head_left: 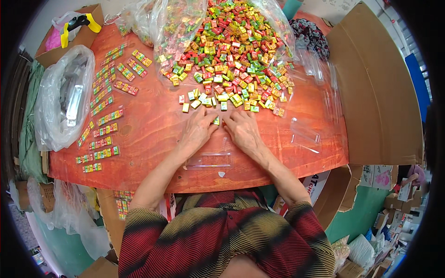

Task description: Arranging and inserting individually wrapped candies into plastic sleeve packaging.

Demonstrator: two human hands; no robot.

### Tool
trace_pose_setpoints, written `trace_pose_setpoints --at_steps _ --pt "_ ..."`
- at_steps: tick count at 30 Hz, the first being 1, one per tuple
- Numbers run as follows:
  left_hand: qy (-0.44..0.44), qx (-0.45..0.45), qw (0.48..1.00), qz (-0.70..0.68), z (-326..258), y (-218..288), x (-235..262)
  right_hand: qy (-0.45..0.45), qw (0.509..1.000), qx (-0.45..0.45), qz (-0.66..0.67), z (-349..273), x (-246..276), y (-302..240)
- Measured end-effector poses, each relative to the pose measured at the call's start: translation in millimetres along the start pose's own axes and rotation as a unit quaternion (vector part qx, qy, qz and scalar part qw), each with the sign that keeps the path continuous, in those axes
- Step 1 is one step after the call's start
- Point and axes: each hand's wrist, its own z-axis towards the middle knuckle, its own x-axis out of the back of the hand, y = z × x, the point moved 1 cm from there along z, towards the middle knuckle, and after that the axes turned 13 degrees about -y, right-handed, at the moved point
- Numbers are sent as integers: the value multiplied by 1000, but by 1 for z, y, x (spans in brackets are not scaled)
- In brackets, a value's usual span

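Observation:
My left hand [197, 129] and my right hand [242, 131] lie close together on the orange-brown table [153, 125], fingertips meeting around a small yellow-green wrapped cube [216, 121]. Just beyond my fingers sits a big heap of small coloured wrapped cubes [232, 51] in red, green, yellow and orange, spilling from a clear bag. A clear plastic strip tray [208, 160] lies under my wrists near the table's front edge. Which hand holds the cube is hard to tell.
Filled strips of cubes [105, 118] lie in rows at the left. A clear bag of plastic trays [65, 99] rests at the left edge. More empty clear trays [306, 136] lie at the right. A large cardboard sheet [375, 88] stands at the right. A cardboard box [74, 32] is at back left.

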Motion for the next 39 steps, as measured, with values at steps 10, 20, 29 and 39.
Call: trace_pose_setpoints --at_steps 10,20,29,39 --pt "-12 -6 1000 20 -5 1 4 -97 994 -43 39 -5 21 -5" --pt "-33 -2 999 5 -1 1 -4 -68 996 -51 8 -1 11 -3" --pt "-13 35 999 -17 -10 -2 6 2 986 -162 -41 32 7 31" --pt "-32 26 999 -19 -11 -8 12 -15 998 -61 29 35 11 28"
